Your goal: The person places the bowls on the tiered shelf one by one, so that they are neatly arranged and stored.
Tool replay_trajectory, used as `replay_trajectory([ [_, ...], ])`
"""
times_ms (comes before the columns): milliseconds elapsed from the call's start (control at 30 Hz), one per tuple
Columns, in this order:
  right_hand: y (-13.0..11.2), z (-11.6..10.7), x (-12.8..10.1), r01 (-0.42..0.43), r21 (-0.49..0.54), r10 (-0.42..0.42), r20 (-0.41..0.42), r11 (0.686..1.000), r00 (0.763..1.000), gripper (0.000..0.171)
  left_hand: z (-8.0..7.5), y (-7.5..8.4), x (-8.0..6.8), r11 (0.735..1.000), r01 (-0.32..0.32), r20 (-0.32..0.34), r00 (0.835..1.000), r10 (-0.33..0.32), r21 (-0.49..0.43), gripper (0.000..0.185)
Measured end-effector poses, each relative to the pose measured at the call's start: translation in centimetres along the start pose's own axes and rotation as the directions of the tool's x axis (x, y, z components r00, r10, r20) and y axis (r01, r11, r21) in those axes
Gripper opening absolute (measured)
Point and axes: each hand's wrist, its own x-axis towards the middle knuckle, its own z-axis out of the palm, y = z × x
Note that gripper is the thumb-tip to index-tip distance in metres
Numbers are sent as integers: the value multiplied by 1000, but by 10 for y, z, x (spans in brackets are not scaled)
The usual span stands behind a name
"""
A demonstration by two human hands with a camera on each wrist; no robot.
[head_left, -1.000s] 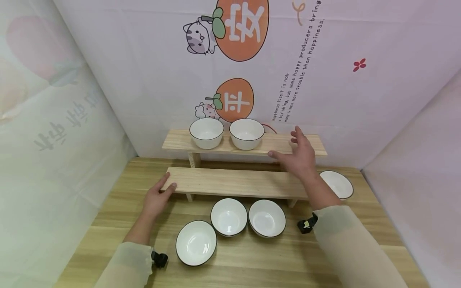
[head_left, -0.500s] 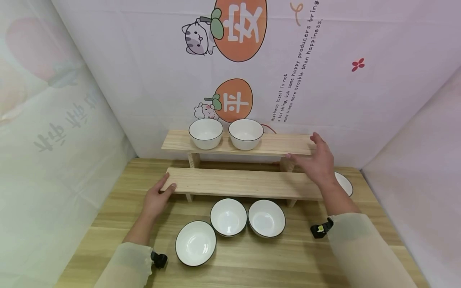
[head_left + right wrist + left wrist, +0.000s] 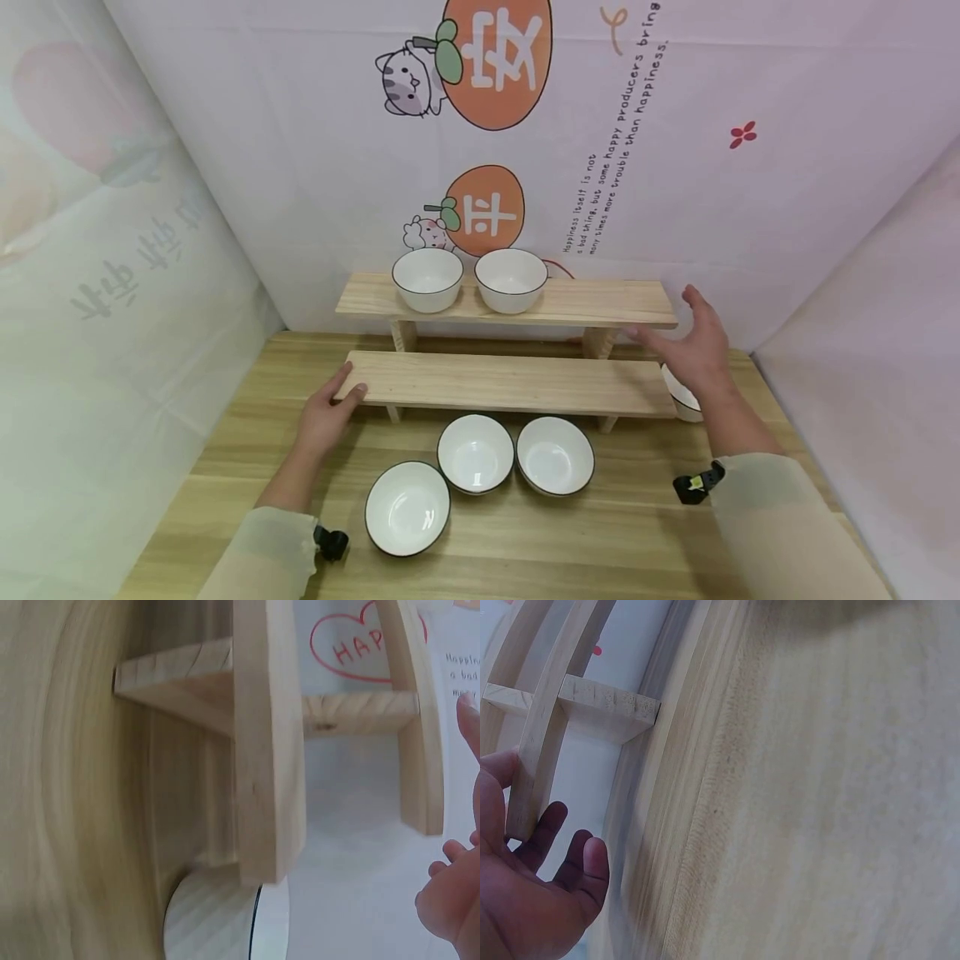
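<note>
A two-tier wooden shelf stands on the table, with an upper board (image 3: pixel 592 302) and a lower board (image 3: pixel 510 382). Two white bowls (image 3: pixel 427 279) (image 3: pixel 511 280) sit on the upper board. My left hand (image 3: pixel 326 412) grips the left end of the lower board, thumb on top; in the left wrist view that board end (image 3: pixel 536 765) lies between thumb and fingers (image 3: pixel 591 862). My right hand (image 3: pixel 693 346) hovers open with spread fingers just past the shelf's right end, holding nothing. Under it a white bowl (image 3: pixel 681 403) is partly hidden; the right wrist view shows this bowl (image 3: pixel 225 915) below the lower board (image 3: pixel 266 750).
Three white bowls (image 3: pixel 408 507) (image 3: pixel 476 453) (image 3: pixel 556 455) lie on the wooden table (image 3: pixel 570 542) in front of the shelf. Printed fabric walls (image 3: pixel 300 167) close in the back and both sides. Small black clips sit at both sleeve cuffs.
My right hand has moved right, from over the shelf boards to beyond their right end, and now covers most of the bowl there. The left hand has not moved.
</note>
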Motion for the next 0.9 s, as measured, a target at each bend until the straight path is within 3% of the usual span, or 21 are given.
replay_trajectory([
  [400,27,-20,-2,-33,-4,34,46,999,998,123,1,1,-1,1000,-2,-9,1000,2,-5,73],
  [633,48,-30,-4,-107,15,104,136,994,985,124,1,1,-1,1000,8,-9,1000,-8,-3,73],
  [900,72,-36,-8,-85,-96,103,196,992,975,124,0,2,-2,1000,13,1,1000,-13,6,73],
])
